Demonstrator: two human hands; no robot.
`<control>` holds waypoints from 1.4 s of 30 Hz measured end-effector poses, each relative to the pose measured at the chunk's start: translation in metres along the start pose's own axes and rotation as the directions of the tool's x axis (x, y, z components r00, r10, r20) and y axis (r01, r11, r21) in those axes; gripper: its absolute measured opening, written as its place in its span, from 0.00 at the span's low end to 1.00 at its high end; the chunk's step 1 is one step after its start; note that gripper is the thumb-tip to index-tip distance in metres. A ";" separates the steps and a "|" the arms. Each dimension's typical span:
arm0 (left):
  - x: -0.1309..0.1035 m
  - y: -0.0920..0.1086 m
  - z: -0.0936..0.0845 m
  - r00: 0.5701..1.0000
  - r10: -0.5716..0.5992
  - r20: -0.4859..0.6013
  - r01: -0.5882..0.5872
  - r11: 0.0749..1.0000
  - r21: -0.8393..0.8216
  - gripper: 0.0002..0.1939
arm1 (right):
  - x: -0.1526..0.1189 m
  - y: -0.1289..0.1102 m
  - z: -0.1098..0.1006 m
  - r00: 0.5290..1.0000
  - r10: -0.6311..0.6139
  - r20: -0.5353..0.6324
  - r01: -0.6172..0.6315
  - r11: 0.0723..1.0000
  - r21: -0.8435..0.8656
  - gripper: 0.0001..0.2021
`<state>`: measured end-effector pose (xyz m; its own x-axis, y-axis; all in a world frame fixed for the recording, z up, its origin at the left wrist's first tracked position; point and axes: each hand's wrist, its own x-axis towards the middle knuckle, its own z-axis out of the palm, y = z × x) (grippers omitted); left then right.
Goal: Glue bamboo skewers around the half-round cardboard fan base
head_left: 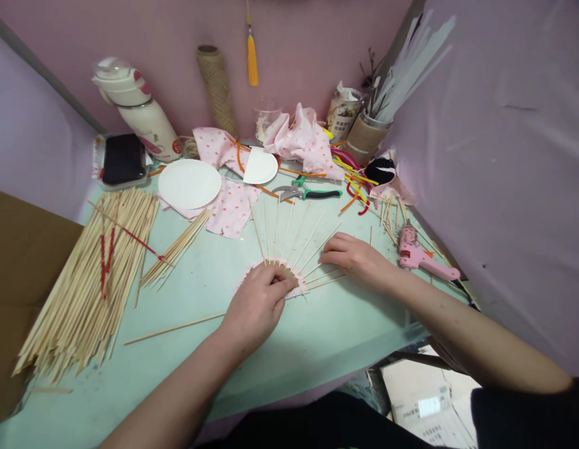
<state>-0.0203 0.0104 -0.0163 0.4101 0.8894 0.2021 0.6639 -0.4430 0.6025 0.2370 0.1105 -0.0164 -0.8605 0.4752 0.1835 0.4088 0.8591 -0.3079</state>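
Observation:
A half-round cardboard piece [291,272] edged in pink dotted cloth lies on the table, with several thin wooden sticks [269,231] fanning out from its curved edge. My left hand [258,299] rests over its left part, fingers curled and pressed down on it, hiding that side. To the right, my right hand [357,254] has its fingers bent together around the outer end of a wooden stick on the fan's right side; the fingertips are partly hidden. A single loose stick [177,327] reaches out from beside my left wrist.
A large stick pile [88,280] covers the left, beside a smaller bundle [177,249]. Behind lie a white oval disc [189,184], dotted cloth [230,209] and green-handled pruning shears [312,192]. A pink glue gun [422,255] lies right; a bottle [139,112] and twine cone [217,90] stand behind.

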 end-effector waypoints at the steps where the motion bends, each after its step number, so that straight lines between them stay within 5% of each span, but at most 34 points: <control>1: 0.000 0.001 0.000 1.000 0.006 0.007 -0.006 1.000 0.012 0.20 | 0.001 0.000 -0.001 1.000 0.000 0.017 0.000 1.000 -0.011 0.14; 8: 0.001 0.002 -0.002 0.999 -0.004 0.044 0.002 0.999 0.043 0.19 | 0.005 -0.002 -0.002 0.992 -0.025 0.122 0.040 0.992 -0.123 0.16; 21: 0.000 -0.002 0.000 1.000 0.005 0.020 -0.005 1.000 0.012 0.19 | 0.009 0.002 -0.002 0.984 -0.120 0.135 0.146 0.968 -0.206 0.17; 42: 0.000 -0.002 -0.002 0.999 0.011 0.032 -0.013 0.998 0.054 0.20 | 0.007 0.006 0.000 0.982 -0.114 0.151 0.145 0.966 -0.214 0.15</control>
<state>-0.0229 0.0114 -0.0157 0.4373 0.8803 0.1840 0.6913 -0.4599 0.5574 0.2330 0.1189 -0.0167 -0.9374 0.3403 0.0738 0.3353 0.9394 -0.0715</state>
